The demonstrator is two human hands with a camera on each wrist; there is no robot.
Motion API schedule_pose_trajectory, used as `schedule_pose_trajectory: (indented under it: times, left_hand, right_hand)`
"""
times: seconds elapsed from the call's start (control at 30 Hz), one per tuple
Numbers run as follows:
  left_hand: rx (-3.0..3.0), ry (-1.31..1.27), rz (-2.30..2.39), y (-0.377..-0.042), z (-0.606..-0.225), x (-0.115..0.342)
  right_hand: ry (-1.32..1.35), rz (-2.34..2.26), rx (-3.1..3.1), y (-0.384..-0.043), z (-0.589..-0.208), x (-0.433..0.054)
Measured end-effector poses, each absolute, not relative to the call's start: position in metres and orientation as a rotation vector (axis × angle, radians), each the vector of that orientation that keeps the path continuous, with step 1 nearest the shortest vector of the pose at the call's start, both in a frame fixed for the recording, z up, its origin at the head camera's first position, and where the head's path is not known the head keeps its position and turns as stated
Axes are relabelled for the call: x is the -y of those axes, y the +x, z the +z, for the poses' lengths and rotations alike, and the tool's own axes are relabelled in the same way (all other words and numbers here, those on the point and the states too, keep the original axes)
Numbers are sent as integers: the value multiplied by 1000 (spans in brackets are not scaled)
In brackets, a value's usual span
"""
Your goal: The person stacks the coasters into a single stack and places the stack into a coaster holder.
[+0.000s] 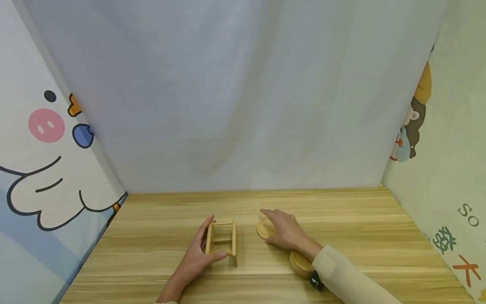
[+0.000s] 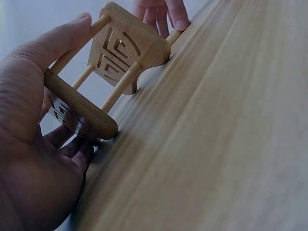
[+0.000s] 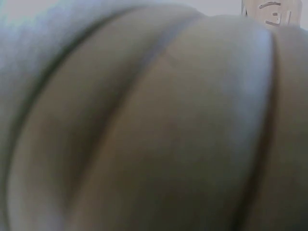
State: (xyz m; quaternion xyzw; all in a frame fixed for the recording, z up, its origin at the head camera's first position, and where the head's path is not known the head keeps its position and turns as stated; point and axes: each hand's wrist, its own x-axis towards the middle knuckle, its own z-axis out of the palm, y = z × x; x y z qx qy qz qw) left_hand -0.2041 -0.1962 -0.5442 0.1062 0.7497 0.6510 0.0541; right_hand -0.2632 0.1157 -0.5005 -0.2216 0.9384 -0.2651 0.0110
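Observation:
My left hand grips a small bamboo rack by its near-left side, thumb over a rod and fingers behind the panel. Two cut-out panels joined by rods make up the rack, which stands on the table in the left wrist view. To its right, my right hand holds a round wooden coaster by the edge, thumb at the near side and fingers across the far side. Below the right wrist lies a stack of round wooden coasters, partly hidden by the forearm. Its blurred rounded edges fill the right wrist view.
The wood-grain table ends at a pale cloth hung behind it. Printed cartoon panels stand at left and right. A small black object sits beside the stack, at the right sleeve.

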Motion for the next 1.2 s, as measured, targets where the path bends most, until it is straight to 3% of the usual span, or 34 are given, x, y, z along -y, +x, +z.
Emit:
schedule_pose_trajectory:
  times: [1.2]
  left_hand:
    - [-2281,316,1983,-203,-542,195]
  right_hand:
    - [-664,-852,-3039,-266,-493,-118]
